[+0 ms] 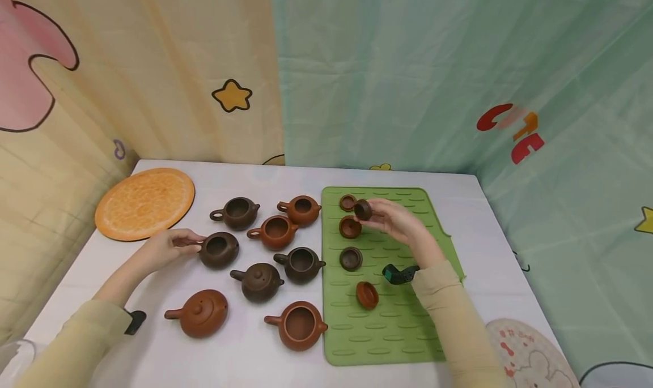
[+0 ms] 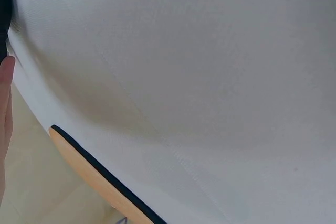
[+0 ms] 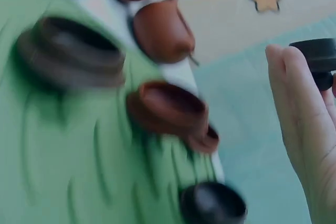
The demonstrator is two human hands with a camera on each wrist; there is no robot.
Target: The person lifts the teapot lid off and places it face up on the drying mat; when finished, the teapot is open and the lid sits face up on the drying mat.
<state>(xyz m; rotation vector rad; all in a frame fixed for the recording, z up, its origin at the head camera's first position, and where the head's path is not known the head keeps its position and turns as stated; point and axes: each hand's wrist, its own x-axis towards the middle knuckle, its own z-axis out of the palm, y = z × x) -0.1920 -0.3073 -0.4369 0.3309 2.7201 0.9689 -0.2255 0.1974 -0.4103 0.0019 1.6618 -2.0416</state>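
Observation:
My left hand (image 1: 170, 247) pinches the handle of a dark brown, lidless teapot (image 1: 219, 250). Only a few left fingers (image 2: 5, 93) show at the edge of the left wrist view, by a dark shape. Over the green mat, my right hand (image 1: 398, 221) holds a dark brown teapot lid (image 1: 363, 210), also visible in the right wrist view between fingertips and thumb. Below it lie a small reddish lid (image 1: 348, 202) and a larger reddish lid (image 1: 350, 227). Nearer me on the mat are a dark lid (image 1: 351, 259) and a tilted reddish lid (image 1: 367, 295).
Two teapots wear lids: a reddish one (image 1: 203, 314) and a dark one (image 1: 261, 283). Several lidless teapots, such as the front reddish one (image 1: 300, 325), stand left of the green mat (image 1: 393, 337). An orange round placemat (image 1: 145, 202) lies back left, a pale round one (image 1: 528, 354) front right.

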